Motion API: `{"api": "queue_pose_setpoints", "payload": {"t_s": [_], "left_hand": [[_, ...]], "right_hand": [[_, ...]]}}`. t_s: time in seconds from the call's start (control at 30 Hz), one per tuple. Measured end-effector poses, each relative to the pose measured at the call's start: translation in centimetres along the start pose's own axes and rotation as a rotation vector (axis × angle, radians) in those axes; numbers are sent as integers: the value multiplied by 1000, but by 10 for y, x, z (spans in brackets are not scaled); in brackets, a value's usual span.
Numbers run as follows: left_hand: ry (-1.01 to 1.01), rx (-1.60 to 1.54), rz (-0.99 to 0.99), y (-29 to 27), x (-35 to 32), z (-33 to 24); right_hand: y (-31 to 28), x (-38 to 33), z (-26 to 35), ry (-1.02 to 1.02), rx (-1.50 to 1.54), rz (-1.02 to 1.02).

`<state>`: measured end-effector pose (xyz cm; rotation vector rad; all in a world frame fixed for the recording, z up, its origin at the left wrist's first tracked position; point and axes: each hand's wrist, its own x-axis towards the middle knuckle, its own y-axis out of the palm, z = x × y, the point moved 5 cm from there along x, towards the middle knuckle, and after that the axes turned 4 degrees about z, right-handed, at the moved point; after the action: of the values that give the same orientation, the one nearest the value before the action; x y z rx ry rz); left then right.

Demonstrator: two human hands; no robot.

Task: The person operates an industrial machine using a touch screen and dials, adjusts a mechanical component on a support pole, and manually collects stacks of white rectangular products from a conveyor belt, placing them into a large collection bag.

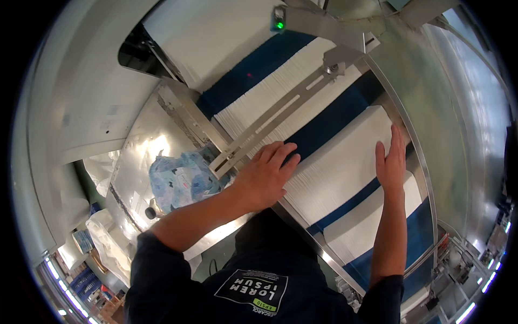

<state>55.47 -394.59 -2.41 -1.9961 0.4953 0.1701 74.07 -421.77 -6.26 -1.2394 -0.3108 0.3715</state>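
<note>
A long stack of thin white folded sheets [340,156] lies across a blue conveyor belt [334,121] in front of me. My left hand [264,175] is at the stack's left end, fingers bent and apart, fingertips over the blue strip. At the opposite end, my right hand [392,164] has its fingers stretched out along the stack, thumb apart. Whether either palm presses on the sheets cannot be made out. Nearer me on the belt lies another white stack [372,221], just left of my right forearm.
A slotted metal bar [280,113] crosses above the belt, beneath a bracket holding a sensor with a green light [279,25]. More white sheets [210,40] lie farther back. Left of the belt, a blue patterned bundle [181,181] sits on a metal surface [143,132]. A metal rail [402,113] borders the right side.
</note>
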Motion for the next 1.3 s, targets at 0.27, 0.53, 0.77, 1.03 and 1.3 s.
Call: {"api": "queue_pose_setpoints", "payload": {"t_s": [0.27, 0.53, 0.77, 1.03, 1.3], "left_hand": [[13, 264, 50, 22, 46, -4], [-115, -55, 149, 72, 77, -35], [-40, 90, 406, 106, 57, -94], [647, 373, 467, 175, 20, -124], [814, 386, 238, 249, -6, -127]], "right_hand": [[16, 43, 22, -171, -73, -38], [49, -6, -19, -135, -211, -78], [50, -78, -75, 80, -173, -37], [56, -146, -108, 85, 11, -30], [84, -194, -141, 272, -28, 34]]}}
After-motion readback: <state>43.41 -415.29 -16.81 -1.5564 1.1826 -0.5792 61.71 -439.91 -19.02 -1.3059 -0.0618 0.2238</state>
